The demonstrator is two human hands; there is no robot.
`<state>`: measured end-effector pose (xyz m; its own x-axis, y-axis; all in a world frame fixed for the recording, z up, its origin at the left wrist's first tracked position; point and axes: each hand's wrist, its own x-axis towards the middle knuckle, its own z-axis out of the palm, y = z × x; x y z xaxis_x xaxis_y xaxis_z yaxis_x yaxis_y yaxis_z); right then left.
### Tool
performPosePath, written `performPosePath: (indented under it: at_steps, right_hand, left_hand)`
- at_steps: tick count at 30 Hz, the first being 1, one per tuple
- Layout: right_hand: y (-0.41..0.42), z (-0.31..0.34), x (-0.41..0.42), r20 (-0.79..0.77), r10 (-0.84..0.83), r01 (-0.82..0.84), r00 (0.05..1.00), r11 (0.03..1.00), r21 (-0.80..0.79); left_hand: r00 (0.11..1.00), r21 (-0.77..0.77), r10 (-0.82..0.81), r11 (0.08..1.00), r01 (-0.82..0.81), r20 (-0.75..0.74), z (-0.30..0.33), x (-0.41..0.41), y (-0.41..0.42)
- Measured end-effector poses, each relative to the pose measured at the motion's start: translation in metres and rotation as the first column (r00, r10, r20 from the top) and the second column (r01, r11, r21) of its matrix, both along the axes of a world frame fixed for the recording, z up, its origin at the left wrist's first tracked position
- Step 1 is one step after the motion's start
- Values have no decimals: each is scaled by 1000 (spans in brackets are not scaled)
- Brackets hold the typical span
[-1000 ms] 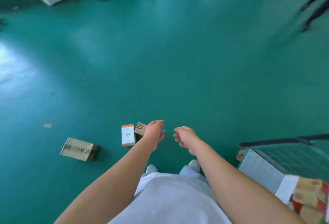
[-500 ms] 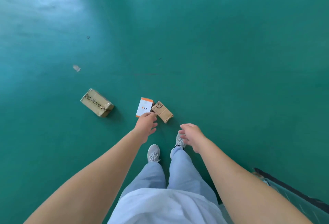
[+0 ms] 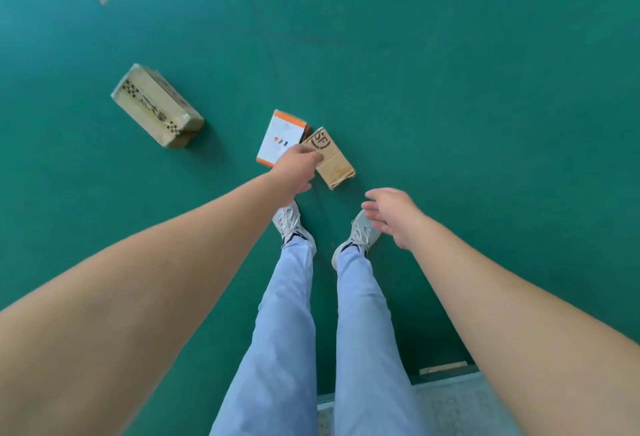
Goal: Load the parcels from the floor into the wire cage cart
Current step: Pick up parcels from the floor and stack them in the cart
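Green floor (image 3: 450,89) holds two touching parcels (image 3: 334,162) under the open left hand (image 3: 299,167); right hand (image 3: 393,216) open, empty.

Three parcels are seen on the green floor (image 3: 485,89): a white-and-orange box (image 3: 278,136) touching a small brown SF carton (image 3: 334,162), a longer cardboard box (image 3: 156,106) off left. The left hand (image 3: 298,169) is stretched over the pair, fingers loose; the right hand (image 3: 394,216) is spread above the sneakers (image 3: 289,224).
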<state>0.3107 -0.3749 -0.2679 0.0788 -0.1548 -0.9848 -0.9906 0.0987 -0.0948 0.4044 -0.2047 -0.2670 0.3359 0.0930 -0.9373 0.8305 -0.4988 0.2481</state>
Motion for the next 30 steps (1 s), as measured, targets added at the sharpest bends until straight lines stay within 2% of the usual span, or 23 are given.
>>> performPosePath:
  at_steps: [3,8,13,18,23,27,30]
  right_hand:
    - [9,-69,4,-59,-12,12,998,1000,10]
    - [24,-172,11,-110,-39,43,993,998,37]
    - [31,-248,23,-89,-158,160,983,987,25]
    - [41,-305,22,-114,-287,289,951,957,-4]
    - [48,-320,14,-123,-379,390,917,917,81]
    - [45,-292,-11,-161,-479,486,863,874,5]
    - [44,-255,-39,-166,-618,611,769,786,-97]
  left_hand:
    - [998,37,-38,999,40,-45,-76,6,6]
    - [978,105,-210,972,210,-12,-185,17,11]
    - [922,176,-377,917,358,88,-268,29,6]
    - [914,180,-394,910,374,98,-331,33,-1]
    - [936,146,-348,930,336,62,-345,23,-4]
    - [975,154,-222,964,216,25,-311,6,-11]
    - [996,121,-85,989,89,-42,-259,-10,-22]
